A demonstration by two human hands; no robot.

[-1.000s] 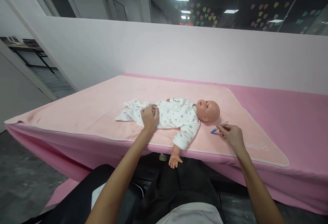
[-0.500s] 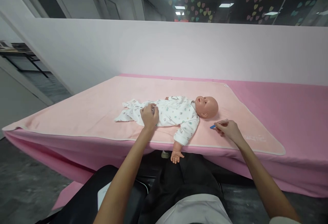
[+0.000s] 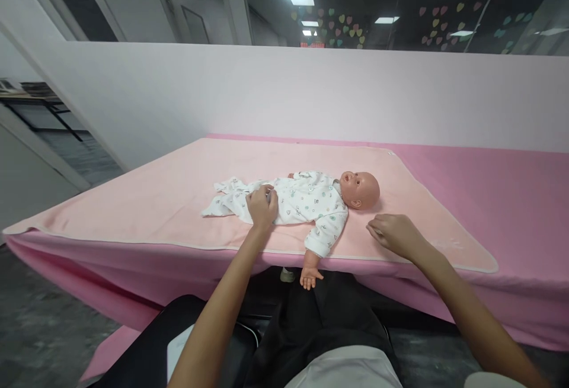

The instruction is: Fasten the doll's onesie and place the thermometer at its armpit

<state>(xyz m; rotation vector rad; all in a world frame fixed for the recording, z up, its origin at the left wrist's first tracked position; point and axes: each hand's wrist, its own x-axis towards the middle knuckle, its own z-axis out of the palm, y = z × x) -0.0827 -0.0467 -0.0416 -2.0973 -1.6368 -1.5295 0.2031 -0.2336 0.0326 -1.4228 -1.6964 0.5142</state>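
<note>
Doll (image 3: pixel 306 198), one, in a white printed outfit: laid on its back along the near side of the mat, head (image 3: pixel 362 191) to the right, legs to the left. Face-up placement leaves the whole front accessible from the wearer's seat.

Doll's near arm: stretched toward the wearer, its small palm (image 3: pixel 311 278) beyond the bench edge and above the lap; apparently so because the body lies close to that edge.

Left hand (image 3: pixel 262 205): bent over the lower part of the outfit, thumb and forefinger slightly parted. Probably a steadying contact; whether the fingers pinch fabric or a small object cannot be told.

Right hand (image 3: pixel 393 235): well apart from the left, above the mat, just beside the head on the near side. Fingers curled inward, knuckles up; contents, if any, hidden. The low, tucked pose would suit a small item or a rest beside the doll; which, cannot be told.

Mat (image 3: pixel 151 189), peach, pale-edged, faint lettering at right, unreadable: spread flat beneath the doll, presumably as a soft underlay.

Bench (image 3: pixel 511 210), pink-draped: set against a white wall (image 3: pixel 311 92), which closes off its far side.
</note>
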